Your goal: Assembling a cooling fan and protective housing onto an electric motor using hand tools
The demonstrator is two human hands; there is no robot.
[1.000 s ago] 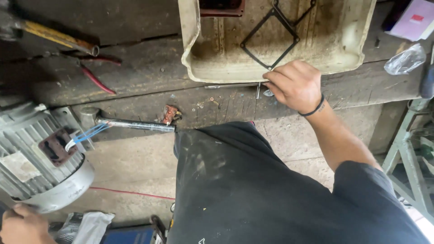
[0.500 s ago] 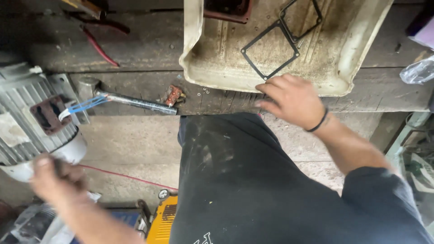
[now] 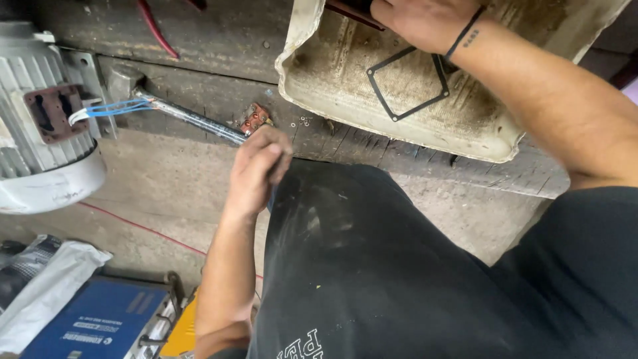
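Hands of 1 person at a worn wooden bench (image 3: 199,60), seen from above over a dark shirt.

The left hand (image 3: 256,169) sits at the bench's near edge, fingers curled together with the thumb pressed to the forefinger. Whether anything small is pinched inside cannot be told. Just beyond its knuckles lies a small red-brown terminal block (image 3: 256,119), close to the fingertips but apart from them. A long steel wrench (image 3: 186,118) runs from that same spot away to the hand's left, toward a grey electric motor (image 3: 40,126) with blue wires (image 3: 109,108) trailing from its open terminal box. A few tiny nuts (image 3: 304,121) lie just right of the hand.

The right hand (image 3: 419,23) reaches into a grimy cream plastic tray (image 3: 296,73), resting on a dark reddish part (image 3: 352,10) at the far edge of the picture. Its fingertips are cut off, so its hold cannot be told. A black square gasket (image 3: 409,83) lies flat in the tray, just nearer than that hand.

By the look of it, this is a sorting and gathering stage among small motor parts. Lifting the terminal block would call for the left fingers to uncurl and reach slightly forward.
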